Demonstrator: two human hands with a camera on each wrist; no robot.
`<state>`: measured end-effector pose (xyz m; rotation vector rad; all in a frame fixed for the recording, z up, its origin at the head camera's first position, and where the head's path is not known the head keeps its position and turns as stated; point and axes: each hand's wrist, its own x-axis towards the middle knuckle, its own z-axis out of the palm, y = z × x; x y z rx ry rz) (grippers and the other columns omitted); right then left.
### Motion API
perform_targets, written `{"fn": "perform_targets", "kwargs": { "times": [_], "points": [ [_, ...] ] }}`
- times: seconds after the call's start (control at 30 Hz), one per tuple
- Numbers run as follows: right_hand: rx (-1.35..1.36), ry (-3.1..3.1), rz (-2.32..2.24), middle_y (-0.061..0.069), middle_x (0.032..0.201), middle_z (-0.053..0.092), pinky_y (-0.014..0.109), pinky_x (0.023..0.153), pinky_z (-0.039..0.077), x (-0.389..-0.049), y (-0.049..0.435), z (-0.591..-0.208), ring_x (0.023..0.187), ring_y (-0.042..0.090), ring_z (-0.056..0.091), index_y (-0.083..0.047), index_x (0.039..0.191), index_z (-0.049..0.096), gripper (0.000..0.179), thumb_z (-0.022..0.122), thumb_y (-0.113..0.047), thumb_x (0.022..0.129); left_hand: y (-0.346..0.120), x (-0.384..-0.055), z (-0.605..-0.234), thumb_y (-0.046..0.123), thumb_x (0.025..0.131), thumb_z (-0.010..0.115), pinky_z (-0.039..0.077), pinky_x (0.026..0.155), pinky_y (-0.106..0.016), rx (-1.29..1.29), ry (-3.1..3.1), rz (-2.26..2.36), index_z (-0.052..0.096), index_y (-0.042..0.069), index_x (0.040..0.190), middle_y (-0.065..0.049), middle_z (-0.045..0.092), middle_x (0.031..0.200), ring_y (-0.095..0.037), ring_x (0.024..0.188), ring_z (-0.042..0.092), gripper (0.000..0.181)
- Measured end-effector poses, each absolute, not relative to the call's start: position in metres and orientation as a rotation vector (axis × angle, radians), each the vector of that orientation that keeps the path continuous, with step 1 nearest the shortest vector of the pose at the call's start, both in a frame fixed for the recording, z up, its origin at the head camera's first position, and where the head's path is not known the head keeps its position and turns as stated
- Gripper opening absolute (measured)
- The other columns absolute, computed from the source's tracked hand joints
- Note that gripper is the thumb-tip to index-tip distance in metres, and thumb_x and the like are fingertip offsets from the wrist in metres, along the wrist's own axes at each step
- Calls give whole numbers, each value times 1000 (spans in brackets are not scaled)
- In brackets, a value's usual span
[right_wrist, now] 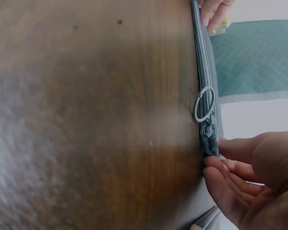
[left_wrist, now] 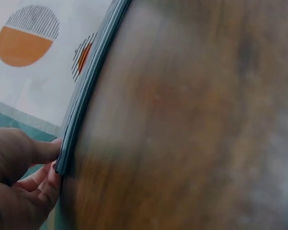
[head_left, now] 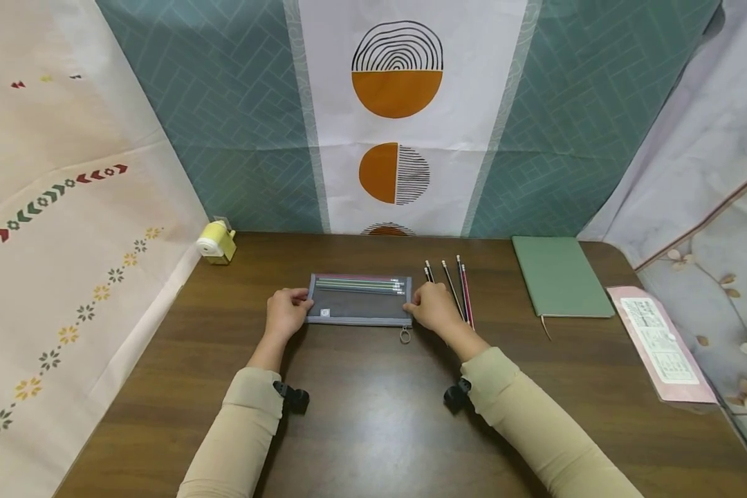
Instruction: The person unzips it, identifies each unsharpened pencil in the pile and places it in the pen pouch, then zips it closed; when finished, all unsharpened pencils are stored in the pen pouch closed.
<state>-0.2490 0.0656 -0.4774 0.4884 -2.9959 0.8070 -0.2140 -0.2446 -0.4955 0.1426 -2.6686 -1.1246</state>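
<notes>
A grey mesh pencil case [head_left: 360, 304] with a zipper along its near edge is held between both hands. Several pencils [head_left: 361, 284] show through its mesh near the far side. My left hand [head_left: 286, 312] pinches the left end, thumb and fingers at the corner in the left wrist view. At the other end my right hand [head_left: 437, 308] pinches the corner beside the zipper pull, from which a metal ring [right_wrist: 204, 104] hangs. Just beyond the right hand lie several loose pencils [head_left: 465, 290], partly hidden by it.
A yellow pencil sharpener [head_left: 216, 242] stands at the back left of the wooden table [head_left: 373, 415]. To the right lie a green notebook [head_left: 563, 277] with a ribbon and a pink sheet with a white label [head_left: 660, 342]. Patterned cloth hangs behind the table and at both sides.
</notes>
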Motion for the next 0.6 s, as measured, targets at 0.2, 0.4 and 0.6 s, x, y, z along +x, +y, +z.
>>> {"fn": "perform_targets", "kwargs": {
  "times": [0.2, 0.4, 0.6],
  "points": [
    [553, -2998, 895, -6, 58, 58, 30, 58, 42, -249, 74, -477, 56, 13, 47, -12, 60, 68, 36, 77, -29, 91, -242, -216, -498, 1, 87, 76, 52, 87, -48, 140, -2631, -1154, 72, -10, 111, -23, 72, 99, -36, 90, 70, 27],
    [565, -2953, 1051, -2, 68, 70, 36, 69, 55, -244, 95, -463, 59, 11, 63, -7, 86, 78, 25, 73, -30, 94, -237, -211, -491, 6, 90, 74, 53, 87, -48, 89, -2600, -1133, 69, -10, 117, -23, 69, 103, -37, 95, 68, 32],
    [481, -2757, 989, 5, 83, 74, 42, 72, 56, -234, 120, -453, 77, 20, 68, -5, 97, 78, 25, 73, -30, 94, -232, -201, -478, 9, 90, 75, 51, 89, -53, -64, -2590, -1044, 69, -5, 121, -23, 67, 110, -39, 102, 66, 35]
  ]
}}
